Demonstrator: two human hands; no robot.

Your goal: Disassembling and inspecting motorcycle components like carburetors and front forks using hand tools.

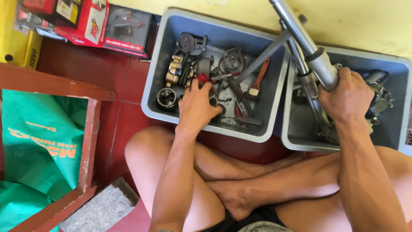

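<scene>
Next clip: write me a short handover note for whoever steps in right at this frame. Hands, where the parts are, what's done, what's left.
Left hand: down in the left grey tub, fingers on small parts next to a red-capped piece; whether it grips anything cannot be told.
Right hand: closed around the metal fork tube, which leans out of the right grey tub.
Also in the left tub: a brass-coloured caliper and a brush.
Done: fork tube is in hand.
Left: nothing picked out of the left tub yet.
</scene>
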